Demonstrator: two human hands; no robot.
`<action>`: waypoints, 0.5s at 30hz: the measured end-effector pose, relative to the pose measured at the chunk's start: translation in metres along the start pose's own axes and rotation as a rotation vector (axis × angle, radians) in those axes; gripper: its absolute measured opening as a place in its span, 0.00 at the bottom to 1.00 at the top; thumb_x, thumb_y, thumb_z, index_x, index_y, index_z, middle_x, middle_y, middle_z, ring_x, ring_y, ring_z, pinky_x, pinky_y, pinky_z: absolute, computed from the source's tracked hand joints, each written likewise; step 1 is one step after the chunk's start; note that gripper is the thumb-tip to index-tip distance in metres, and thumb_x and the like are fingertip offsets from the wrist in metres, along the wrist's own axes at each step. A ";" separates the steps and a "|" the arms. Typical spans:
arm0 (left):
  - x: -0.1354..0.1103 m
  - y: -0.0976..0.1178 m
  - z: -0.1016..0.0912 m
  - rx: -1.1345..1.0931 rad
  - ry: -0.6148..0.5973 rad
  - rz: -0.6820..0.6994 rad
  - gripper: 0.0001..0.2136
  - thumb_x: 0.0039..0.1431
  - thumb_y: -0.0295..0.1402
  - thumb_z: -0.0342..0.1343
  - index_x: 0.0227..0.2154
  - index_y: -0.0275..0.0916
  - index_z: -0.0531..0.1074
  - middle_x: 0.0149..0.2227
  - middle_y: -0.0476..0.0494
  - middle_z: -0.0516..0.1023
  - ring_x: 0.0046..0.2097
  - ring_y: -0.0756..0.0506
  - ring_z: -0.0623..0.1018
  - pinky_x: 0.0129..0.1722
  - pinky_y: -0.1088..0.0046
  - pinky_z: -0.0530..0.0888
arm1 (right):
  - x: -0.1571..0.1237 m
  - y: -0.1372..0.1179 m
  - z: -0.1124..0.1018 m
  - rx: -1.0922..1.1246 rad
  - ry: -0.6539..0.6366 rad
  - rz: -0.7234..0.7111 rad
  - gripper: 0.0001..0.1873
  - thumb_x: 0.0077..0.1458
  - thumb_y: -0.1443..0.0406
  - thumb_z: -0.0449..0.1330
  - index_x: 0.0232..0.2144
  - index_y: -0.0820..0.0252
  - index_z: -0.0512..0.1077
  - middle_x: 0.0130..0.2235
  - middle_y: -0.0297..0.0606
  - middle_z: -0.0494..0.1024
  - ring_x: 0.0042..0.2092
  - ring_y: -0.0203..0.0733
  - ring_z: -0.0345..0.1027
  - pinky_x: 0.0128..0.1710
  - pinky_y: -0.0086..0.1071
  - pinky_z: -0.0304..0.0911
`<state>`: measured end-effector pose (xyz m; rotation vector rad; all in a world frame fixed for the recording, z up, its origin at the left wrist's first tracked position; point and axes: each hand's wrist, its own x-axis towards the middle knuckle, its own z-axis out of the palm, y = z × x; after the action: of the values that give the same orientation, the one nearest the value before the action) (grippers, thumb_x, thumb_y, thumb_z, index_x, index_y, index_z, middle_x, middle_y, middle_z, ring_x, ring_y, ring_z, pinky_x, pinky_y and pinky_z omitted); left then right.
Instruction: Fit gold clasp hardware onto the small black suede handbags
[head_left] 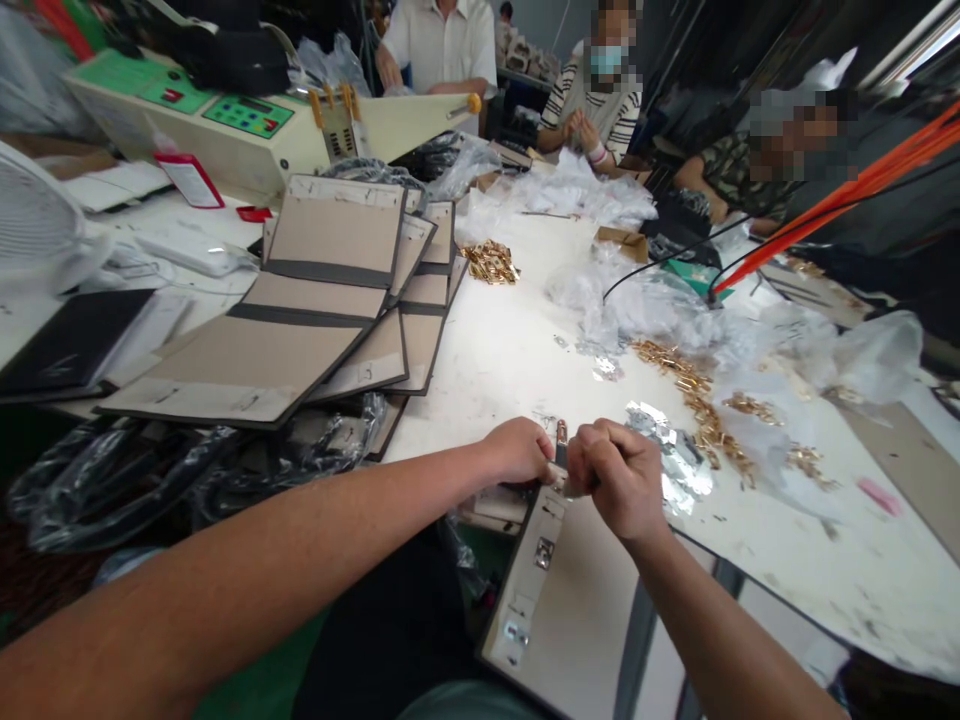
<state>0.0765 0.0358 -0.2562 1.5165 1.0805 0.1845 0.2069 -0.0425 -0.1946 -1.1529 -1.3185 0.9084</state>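
Note:
A beige-lined folding panel (592,590) with dark edges and dark fold strips lies tilted over my lap and the table's near edge. Small metal plates (544,552) sit along a pale strip on its left side. My left hand (519,450) is closed at the panel's far corner, thumb and fingers pinching its edge. Right beside it, my right hand (619,475) makes a fist over the same corner; whatever it grips is hidden. Between the hands, a short dark strip with a copper-coloured metal end (561,434) points away from me.
Similar panels (330,235) are stacked at left, above plastic-wrapped black cords (127,480). Gold-coloured metal parts (697,400) and silver plates (671,455) lie scattered at right, near clear plastic bags (675,300). A green-and-cream machine (195,110) stands behind. Several people sit across the table.

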 end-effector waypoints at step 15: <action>-0.012 0.012 0.003 0.043 -0.021 -0.011 0.10 0.52 0.29 0.67 0.33 0.37 0.71 0.18 0.59 0.65 0.21 0.53 0.66 0.20 0.78 0.62 | -0.009 0.005 -0.004 -0.098 0.102 -0.029 0.23 0.63 0.59 0.58 0.17 0.57 0.65 0.18 0.29 0.67 0.22 0.35 0.60 0.24 0.30 0.57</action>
<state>0.0780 0.0271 -0.2414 1.5470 1.0820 0.1379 0.2104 -0.0507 -0.2013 -1.2364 -1.3051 0.7610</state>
